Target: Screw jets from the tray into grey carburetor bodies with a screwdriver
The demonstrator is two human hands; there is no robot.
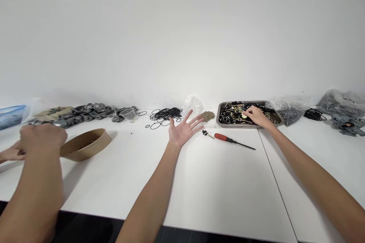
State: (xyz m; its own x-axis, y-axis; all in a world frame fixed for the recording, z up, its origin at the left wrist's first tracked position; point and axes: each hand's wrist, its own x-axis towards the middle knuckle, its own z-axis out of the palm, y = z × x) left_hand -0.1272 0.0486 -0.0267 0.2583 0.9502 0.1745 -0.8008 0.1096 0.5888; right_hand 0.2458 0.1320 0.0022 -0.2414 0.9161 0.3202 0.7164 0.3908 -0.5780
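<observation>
My left hand lies palm up above the white table, fingers spread, with nothing in it. My right hand reaches into a dark metal tray full of small black and brass-coloured metal parts. Its fingers are pinched together beside a small yellowish piece; what they grip is too small to make out. A red-handled screwdriver lies in front of the tray. Beside its handle end rests a small black part with a metal screw or pin. Brass-coloured bits are heaped just beyond my left fingertips.
At left, a co-worker's arm and hands are near a tan round bowl. Along the wall lie grey fittings, a clear plastic cup, black rubber rings, a bag of small metal pieces, black cord and grey castings.
</observation>
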